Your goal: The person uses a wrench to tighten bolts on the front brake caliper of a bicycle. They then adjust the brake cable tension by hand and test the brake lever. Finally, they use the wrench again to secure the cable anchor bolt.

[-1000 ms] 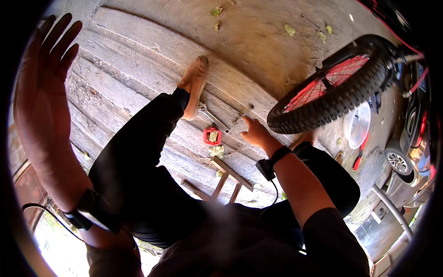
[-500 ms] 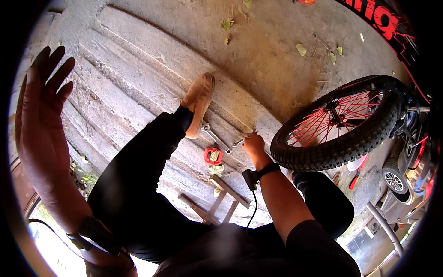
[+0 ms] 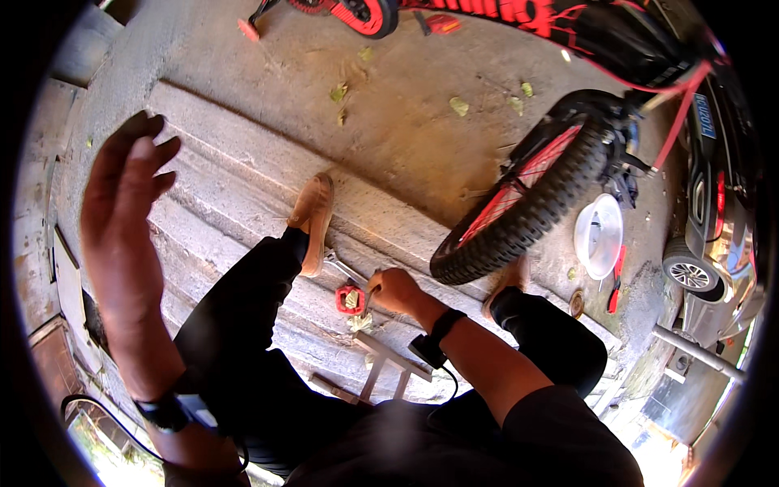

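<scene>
Raised at the left, my left hand is empty, its fingers apart and slightly bent. My right hand is low over the stone steps with its fingers wrapped round a metal tool, seemingly a wrench; most of it is hidden by the fist. Beside that fist, a silver wrench lies on the step by my left shoe. A small red frame-like object with a dry leaf showing in it is just left of the tool.
A bicycle's knobby front wheel with red spokes stands right of my hand. Beyond it are a clear plastic tub and a red-handled tool. A low wooden stool is between my legs; a car stands far right.
My right hand has moved left and down with the tool, near the wrench on the step. My left hand has shifted right, its fingers more bent. The bicycle's wheel shows at a different angle.
</scene>
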